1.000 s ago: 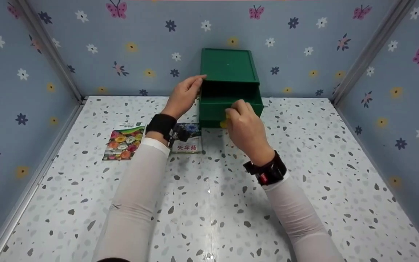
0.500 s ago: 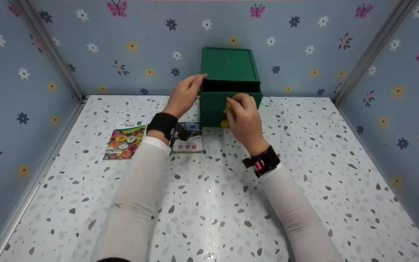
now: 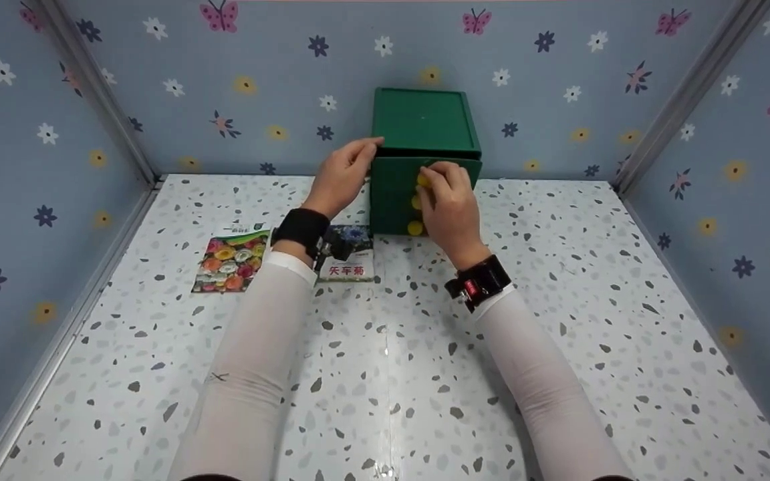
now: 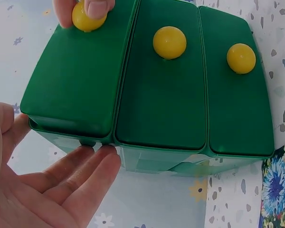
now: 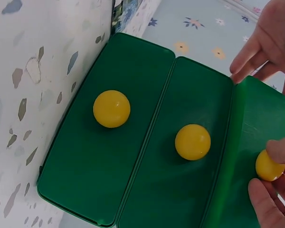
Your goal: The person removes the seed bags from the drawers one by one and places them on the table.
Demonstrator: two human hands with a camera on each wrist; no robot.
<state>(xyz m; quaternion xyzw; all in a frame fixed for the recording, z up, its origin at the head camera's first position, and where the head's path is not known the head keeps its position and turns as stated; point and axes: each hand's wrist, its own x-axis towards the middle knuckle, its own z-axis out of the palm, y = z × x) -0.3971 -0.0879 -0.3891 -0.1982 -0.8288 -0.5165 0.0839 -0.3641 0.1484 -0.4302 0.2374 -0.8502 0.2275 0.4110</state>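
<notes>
Knob (image 5: pixel 267 166), yellow, pinched by right hand (image 3: pixel 453 207): probably slick, the place to hold top drawer (image 4: pixel 76 80), slightly ajar. Left hand (image 3: pixel 341 175), fingers extended, touches side of green cabinet (image 3: pixel 425 120), likely light, stiff plastic, at far edge of surface (image 3: pixel 385 401).
</notes>
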